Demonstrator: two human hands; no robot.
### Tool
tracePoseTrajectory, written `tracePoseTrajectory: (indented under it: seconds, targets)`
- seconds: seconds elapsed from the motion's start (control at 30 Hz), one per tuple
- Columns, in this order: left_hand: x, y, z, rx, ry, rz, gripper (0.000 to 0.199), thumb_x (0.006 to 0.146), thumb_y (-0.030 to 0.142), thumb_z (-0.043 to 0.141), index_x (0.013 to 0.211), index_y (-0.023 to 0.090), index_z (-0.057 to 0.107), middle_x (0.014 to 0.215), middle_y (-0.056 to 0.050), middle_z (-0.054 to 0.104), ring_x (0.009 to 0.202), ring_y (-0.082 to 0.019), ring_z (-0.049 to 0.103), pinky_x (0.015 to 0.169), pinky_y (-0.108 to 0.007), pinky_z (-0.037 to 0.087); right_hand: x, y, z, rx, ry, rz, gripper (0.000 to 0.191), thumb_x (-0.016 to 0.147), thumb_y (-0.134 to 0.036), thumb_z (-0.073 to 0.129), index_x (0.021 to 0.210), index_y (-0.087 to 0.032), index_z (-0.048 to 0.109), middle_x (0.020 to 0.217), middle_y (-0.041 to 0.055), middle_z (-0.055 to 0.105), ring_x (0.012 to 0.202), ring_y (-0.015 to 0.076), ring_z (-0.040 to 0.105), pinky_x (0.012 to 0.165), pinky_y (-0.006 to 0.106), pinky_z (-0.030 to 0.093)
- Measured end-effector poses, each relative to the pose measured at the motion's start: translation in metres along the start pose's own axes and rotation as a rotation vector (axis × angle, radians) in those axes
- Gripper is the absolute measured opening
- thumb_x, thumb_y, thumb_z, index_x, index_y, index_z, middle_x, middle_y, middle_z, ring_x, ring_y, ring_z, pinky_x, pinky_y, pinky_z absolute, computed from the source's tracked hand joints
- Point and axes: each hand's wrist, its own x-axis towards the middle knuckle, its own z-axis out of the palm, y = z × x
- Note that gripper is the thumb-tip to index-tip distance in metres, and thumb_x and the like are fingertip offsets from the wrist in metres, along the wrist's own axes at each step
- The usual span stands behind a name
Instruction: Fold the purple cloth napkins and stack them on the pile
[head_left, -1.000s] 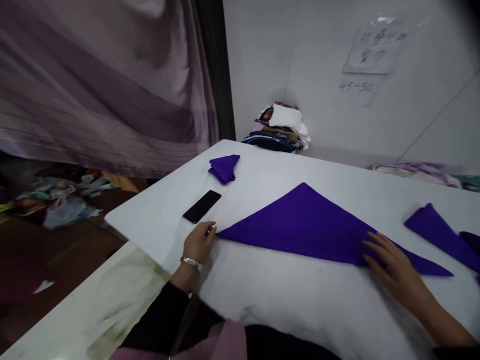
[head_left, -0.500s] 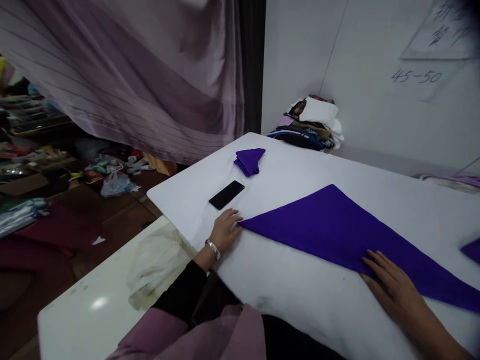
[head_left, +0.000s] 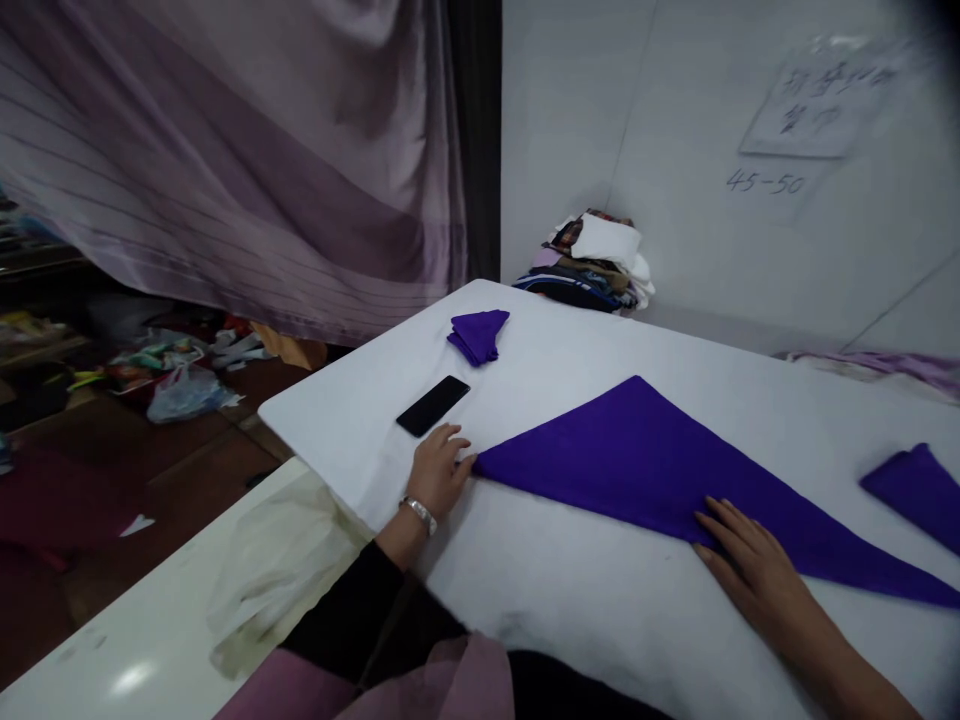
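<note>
A purple cloth [head_left: 630,460] lies flat in a wide triangle on the white table [head_left: 570,560], its long folded edge facing me. My left hand [head_left: 439,470], with a silver bracelet at the wrist, touches the cloth's left corner; its fingers are bent but apart. Resting on the cloth near the middle of the long edge, my right hand [head_left: 750,560] has its fingers spread and grips nothing. The cloth's right corner reaches the right side of the view.
Beyond my left hand is a black phone [head_left: 433,405], with a folded purple cloth [head_left: 478,336] behind it. Another folded purple cloth [head_left: 916,492] lies at the right. Stacked clothes [head_left: 592,262] stand by the wall. Crumpled pale plastic [head_left: 281,560] lies at the lower left.
The view has turned slightly right, so more of the folded cloth at the right shows. Both hands remain at about the same places on the triangle.
</note>
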Motion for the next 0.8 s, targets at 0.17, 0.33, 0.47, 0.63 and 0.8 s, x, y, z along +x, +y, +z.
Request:
tracePoseTrajectory:
  seconds: [0.17, 0.33, 0.47, 0.63, 0.8]
  targets:
    - [0.014, 0.079, 0.022, -0.087, -0.248, 0.347, 0.046, 0.087, 0.049, 0.043, 0.122, 0.02, 0.05, 0.136, -0.01, 0.046, 0.13, -0.025, 0.033, 0.107, -0.049, 0.025, 0.034, -0.043, -0.015, 0.033, -0.068, -0.04, 0.053, 0.089, -0.051, 0.037, 0.132, -0.021, 0.046, 0.142, 0.0101, 0.037, 0.133, 0.0279, 0.028, 0.106, 0.053, 0.022]
    - [0.022, 0.128, 0.056, -0.046, -0.503, 0.571, 0.07, 0.082, 0.065, 0.035, 0.137, 0.021, 0.033, 0.148, -0.011, 0.026, 0.137, -0.028, 0.017, 0.108, -0.057, 0.013, 0.063, -0.075, -0.015, 0.11, -0.191, -0.104, 0.058, 0.09, -0.052, 0.034, 0.14, -0.023, 0.031, 0.147, 0.0102, 0.027, 0.136, 0.0259, 0.019, 0.108, 0.052, 0.015]
    - [0.023, 0.125, 0.076, 0.033, -0.566, 0.595, 0.073, 0.082, 0.067, 0.029, 0.139, 0.021, 0.03, 0.149, -0.011, 0.024, 0.137, -0.029, 0.016, 0.107, -0.057, 0.013, 0.057, -0.065, -0.017, 0.128, -0.286, -0.033, 0.064, 0.089, -0.058, 0.031, 0.142, -0.023, 0.026, 0.149, 0.0118, 0.02, 0.137, 0.0261, 0.014, 0.108, 0.052, 0.012]
    - [0.028, 0.117, 0.09, 0.112, -0.562, 0.603, 0.07, 0.084, 0.064, 0.027, 0.14, 0.023, 0.027, 0.149, -0.008, 0.023, 0.137, -0.029, 0.016, 0.107, -0.056, 0.013, 0.037, -0.028, -0.035, 0.109, -0.291, 0.116, 0.067, 0.088, -0.062, 0.026, 0.142, -0.022, 0.028, 0.149, 0.0124, 0.016, 0.138, 0.026, 0.009, 0.108, 0.051, 0.007]
    - [0.032, 0.119, 0.096, 0.154, -0.564, 0.6, 0.07, 0.083, 0.064, 0.029, 0.14, 0.023, 0.027, 0.148, -0.007, 0.023, 0.137, -0.029, 0.016, 0.108, -0.056, 0.012, 0.011, 0.022, -0.052, 0.061, -0.286, 0.341, 0.067, 0.088, -0.063, 0.023, 0.142, -0.023, 0.027, 0.15, 0.0106, 0.013, 0.138, 0.0259, 0.007, 0.108, 0.051, 0.005]
